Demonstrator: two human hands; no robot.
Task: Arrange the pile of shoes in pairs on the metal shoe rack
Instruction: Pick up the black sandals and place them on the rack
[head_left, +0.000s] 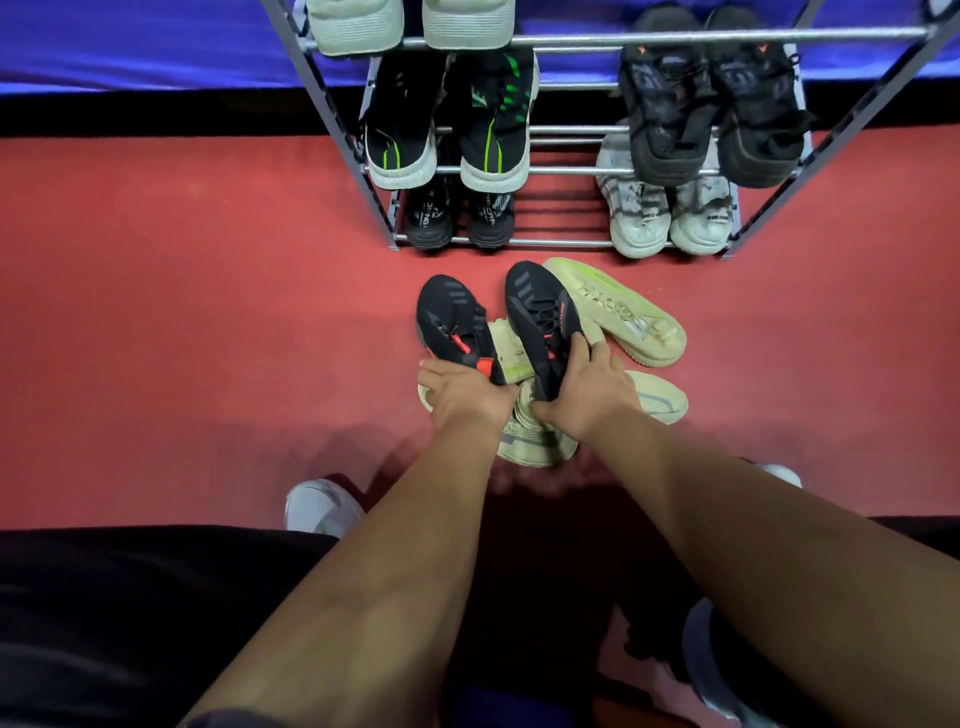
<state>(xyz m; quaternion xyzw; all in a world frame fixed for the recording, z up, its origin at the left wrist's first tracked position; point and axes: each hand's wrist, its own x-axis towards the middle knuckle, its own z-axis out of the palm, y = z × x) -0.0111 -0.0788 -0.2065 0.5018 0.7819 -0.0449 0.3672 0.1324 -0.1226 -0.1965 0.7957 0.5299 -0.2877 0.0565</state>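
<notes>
Both hands are down in the pile on the red floor (182, 312), just near of the rack (545, 243). The left hand (464, 393) grips the heel of one black shoe (449, 322), and the right hand (584, 395) is closed round the heel of its mate (540, 317); both toes point far, toward the rack. Under and beside them lie pale shoes (618, 312), one to the right on its side, others beneath the hands. On the rack, a white pair (670, 218) sits bottom right, a dark pair (452, 218) bottom left, a black-and-green pair (452, 119) above that, a black pair (711, 98) upper right, and light soles (410, 23) at the top.
</notes>
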